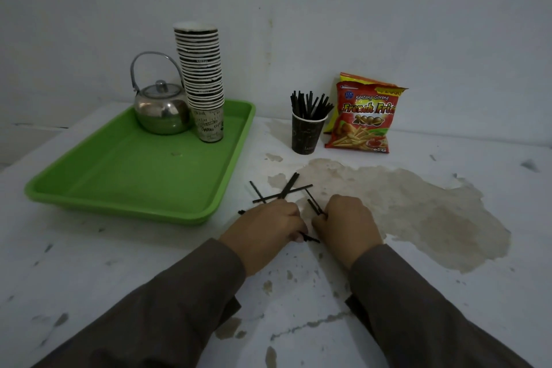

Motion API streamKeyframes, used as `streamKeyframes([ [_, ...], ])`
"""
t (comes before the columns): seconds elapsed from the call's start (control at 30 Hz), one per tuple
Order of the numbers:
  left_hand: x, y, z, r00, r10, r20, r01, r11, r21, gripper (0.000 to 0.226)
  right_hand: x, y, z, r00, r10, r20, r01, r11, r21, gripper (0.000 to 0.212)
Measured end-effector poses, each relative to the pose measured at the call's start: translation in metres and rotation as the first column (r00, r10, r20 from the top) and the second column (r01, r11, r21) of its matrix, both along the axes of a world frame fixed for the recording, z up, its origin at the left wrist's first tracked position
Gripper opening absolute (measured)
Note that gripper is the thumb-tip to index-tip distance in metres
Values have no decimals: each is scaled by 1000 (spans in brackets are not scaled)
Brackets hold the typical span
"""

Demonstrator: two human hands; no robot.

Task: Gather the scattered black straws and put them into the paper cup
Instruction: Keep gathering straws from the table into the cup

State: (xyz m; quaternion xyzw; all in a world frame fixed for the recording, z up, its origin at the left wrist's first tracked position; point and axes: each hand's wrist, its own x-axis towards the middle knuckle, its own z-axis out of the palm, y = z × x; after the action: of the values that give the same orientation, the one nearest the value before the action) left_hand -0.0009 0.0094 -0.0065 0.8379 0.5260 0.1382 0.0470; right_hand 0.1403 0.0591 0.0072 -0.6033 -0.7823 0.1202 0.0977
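Wall (pixel 388 9): pale, plain, fills the upper half of the frame.
Table (pixel 89 248): white, chipped, with a large brown patch of bare surface at centre right.
Sleeves (pixel 167 308): dark, two, entering from the bottom edge and meeting toward the centre.
Tray (pixel 134 176): green, left of centre; carries a steel kettle (pixel 161 107) and a tall stack of cups (pixel 203 78) at its far end.
Snack bag (pixel 363 119): red, upright against the wall, right of centre.
Left hand (pixel 263 230): knuckles up, fingers curled onto crossed loose straws (pixel 286 191) lying at centre.
Right hand (pixel 346 224): knuckles up, fingers curled round a few straws (pixel 315 207) jutting from its fist.
Paper cup (pixel 307 134): dark, beside the bag, already holding a bunch of straws.
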Motion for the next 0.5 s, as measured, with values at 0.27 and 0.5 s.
streamKeyframes([
  [0.27,5,0,-8,995,-68,75,52,978,203,8,20,9,3,849,-184,-496,129,981,-143,26],
  [0.5,16,-5,8,822,-50,567,-109,964,243,6,33,14,9,631,-317,-708,75,933,-352,21],
])
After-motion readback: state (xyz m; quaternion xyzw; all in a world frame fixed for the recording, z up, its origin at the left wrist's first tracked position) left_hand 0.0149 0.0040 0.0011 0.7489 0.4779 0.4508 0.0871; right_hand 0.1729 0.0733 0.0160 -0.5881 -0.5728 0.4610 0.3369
